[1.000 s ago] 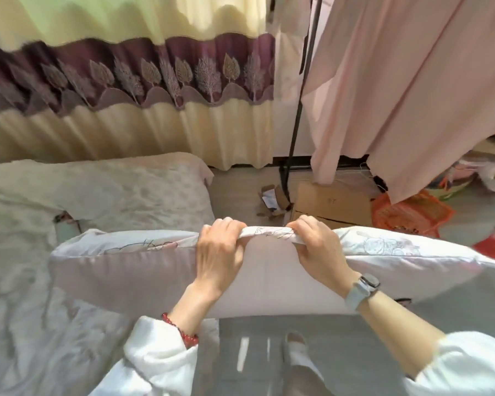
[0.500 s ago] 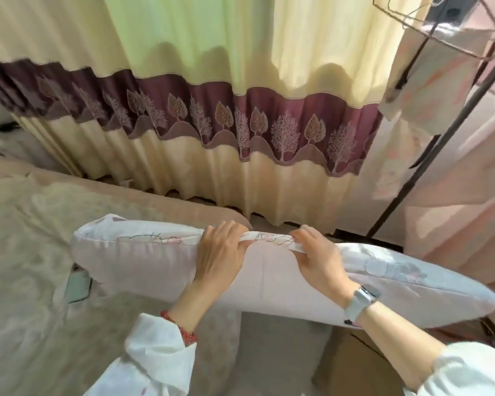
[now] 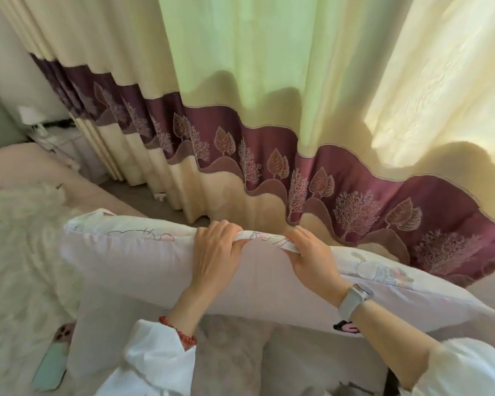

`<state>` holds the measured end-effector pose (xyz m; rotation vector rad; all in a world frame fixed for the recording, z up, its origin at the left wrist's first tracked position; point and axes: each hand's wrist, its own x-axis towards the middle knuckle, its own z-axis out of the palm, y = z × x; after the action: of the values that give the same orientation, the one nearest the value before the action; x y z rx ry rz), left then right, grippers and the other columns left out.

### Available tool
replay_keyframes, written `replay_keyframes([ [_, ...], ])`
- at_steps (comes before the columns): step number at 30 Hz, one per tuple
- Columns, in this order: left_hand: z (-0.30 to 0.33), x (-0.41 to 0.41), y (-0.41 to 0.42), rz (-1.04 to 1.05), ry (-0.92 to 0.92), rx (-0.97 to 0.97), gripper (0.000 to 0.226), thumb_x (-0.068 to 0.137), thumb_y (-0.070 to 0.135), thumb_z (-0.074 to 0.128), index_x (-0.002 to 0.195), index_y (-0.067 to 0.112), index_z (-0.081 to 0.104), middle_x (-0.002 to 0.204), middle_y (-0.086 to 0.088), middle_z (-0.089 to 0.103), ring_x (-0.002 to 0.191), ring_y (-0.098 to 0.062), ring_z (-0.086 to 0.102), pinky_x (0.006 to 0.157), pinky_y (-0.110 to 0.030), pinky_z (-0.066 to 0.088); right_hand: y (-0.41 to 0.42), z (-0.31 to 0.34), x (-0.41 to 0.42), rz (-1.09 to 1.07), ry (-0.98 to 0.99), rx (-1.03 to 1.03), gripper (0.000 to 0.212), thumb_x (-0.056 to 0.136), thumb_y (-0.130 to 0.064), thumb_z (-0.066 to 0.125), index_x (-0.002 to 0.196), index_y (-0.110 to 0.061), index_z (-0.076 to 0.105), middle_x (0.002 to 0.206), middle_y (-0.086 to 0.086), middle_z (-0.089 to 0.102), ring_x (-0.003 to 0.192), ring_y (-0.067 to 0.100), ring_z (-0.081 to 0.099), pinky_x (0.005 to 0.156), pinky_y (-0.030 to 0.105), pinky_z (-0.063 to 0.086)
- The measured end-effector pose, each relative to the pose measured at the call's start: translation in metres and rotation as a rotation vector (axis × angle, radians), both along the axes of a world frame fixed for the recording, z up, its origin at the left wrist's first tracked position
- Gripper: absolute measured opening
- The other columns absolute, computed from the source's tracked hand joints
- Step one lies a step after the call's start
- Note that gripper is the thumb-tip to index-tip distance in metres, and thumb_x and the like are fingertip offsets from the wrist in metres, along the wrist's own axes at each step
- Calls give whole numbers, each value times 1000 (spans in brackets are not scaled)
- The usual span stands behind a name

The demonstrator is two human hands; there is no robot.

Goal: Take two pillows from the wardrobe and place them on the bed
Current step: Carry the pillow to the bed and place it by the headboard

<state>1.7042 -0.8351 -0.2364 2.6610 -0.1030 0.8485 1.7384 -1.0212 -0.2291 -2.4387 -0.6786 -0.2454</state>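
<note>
I hold a long pale pink pillow with cartoon prints flat in front of me, above the bed. My left hand grips its top edge near the middle. My right hand, with a watch on the wrist, pinches the same edge just to the right. The pillow's left end hangs over the bed's cream quilt; its right end reaches past the bed's corner. The wardrobe and any second pillow are out of view.
A cream, green and purple curtain hangs close behind the pillow. A phone in a mint case lies on the bed at lower left. A wall socket with cables sits at the far left.
The view has swung left, away from the clothes rack and floor boxes, toward the curtain and bed. The pillow has travelled with both hands and now hangs over the bed's edge.
</note>
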Motion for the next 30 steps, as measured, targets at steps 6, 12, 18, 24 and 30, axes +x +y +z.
replay_keyframes([
  [6, -10, 104, 30, 172, -11, -2, 21, 84, 29, 43, 77, 14, 57, 68, -3, 57, 69, -17, 37, 61, -33, 23, 37, 0, 123, 160, 76, 60, 8, 85, -9, 58, 92, -6, 59, 88, 9, 63, 83, 26, 57, 63, 26, 30],
  [12, -12, 172, 66, 356, 3, -26, 15, 82, 24, 42, 80, 16, 54, 69, -4, 58, 71, -16, 39, 65, -31, 25, 88, 1, 218, 271, 293, 88, 19, 89, -11, 47, 104, -14, 58, 104, 4, 63, 96, 24, 55, 71, 31, 36],
  [18, -8, 217, 120, 560, 22, -14, 22, 82, 28, 42, 80, 14, 58, 72, -5, 59, 74, -15, 39, 68, -31, 24, 157, 4, 281, 382, 375, 85, 17, 90, -15, 46, 103, -13, 57, 105, 5, 64, 98, 27, 55, 73, 33, 37],
  [24, -12, 259, 186, 649, 12, 9, 25, 83, 28, 40, 80, 13, 60, 73, -4, 59, 73, -13, 39, 69, -31, 25, 234, -5, 337, 443, 473, 104, 16, 91, -24, 48, 101, -17, 59, 101, 5, 66, 95, 28, 56, 74, 34, 36],
  [30, -16, 301, 303, 748, 20, -18, 19, 81, 27, 44, 76, 14, 58, 70, -2, 59, 73, -14, 40, 67, -31, 25, 367, -12, 389, 519, 661, 122, 10, 89, -23, 51, 86, -20, 61, 82, 1, 61, 88, 31, 58, 78, 44, 46],
])
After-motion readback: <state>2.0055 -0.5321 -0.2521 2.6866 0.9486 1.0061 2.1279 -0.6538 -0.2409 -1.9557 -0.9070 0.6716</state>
